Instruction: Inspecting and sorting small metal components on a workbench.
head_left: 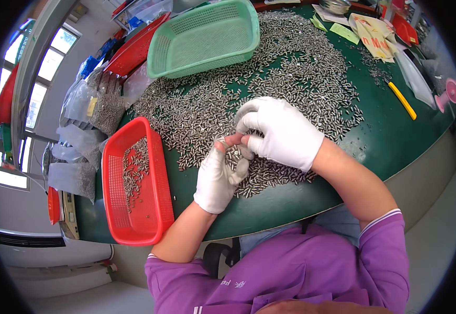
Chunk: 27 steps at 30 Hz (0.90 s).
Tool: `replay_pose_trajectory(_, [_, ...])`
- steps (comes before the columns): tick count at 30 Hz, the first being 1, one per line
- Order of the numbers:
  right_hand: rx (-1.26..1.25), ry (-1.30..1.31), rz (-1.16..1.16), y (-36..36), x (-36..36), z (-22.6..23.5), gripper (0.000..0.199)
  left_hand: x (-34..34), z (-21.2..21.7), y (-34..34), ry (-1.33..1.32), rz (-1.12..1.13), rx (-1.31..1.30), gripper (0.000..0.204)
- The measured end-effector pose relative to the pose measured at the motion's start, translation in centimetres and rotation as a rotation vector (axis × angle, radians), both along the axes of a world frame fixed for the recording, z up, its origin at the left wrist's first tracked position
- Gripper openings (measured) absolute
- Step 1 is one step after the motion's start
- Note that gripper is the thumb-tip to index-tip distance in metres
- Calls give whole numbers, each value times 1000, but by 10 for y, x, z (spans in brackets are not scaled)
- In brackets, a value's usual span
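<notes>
Silvery metal pins [233, 155] lie in the left hand [212, 182] in the head view, its palm cupped and fingers curled around them. The right hand [286, 131] reaches over from the right, fingertips drawn together close against the left hand's; whether they pinch a pin, I cannot tell. Loose pins, lying at mixed angles, cover the green worktop [390, 141] beyond both. The red basket [161, 188], long axis running away from the body, stands leftward, nearer the left hand.
</notes>
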State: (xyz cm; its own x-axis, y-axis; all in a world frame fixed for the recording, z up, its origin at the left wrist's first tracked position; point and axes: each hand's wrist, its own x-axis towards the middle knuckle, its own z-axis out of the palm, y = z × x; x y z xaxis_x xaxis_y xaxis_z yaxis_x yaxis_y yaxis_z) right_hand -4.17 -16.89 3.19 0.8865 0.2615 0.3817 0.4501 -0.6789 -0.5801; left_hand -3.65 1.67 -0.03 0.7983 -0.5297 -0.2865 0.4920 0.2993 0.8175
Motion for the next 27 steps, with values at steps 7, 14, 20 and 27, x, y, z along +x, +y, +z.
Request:
replay_pose_trajectory(7, [-111,44,14,7,-8,-1,20,-2,-2,0,-59,23,129,53])
replay_pose_trajectory(14, [-11,108,31,11,-6,-3,15,-4,0,-1,-20,52,110,50])
replay_pose_trajectory(20, [380,301,57,3,2,-7,13,-2,4,-2,48,-14,-10,31])
replay_pose_trajectory(27, [141,-29,-14,-1,8,-17,22,-1,0,-4,-21,-61,-112,17])
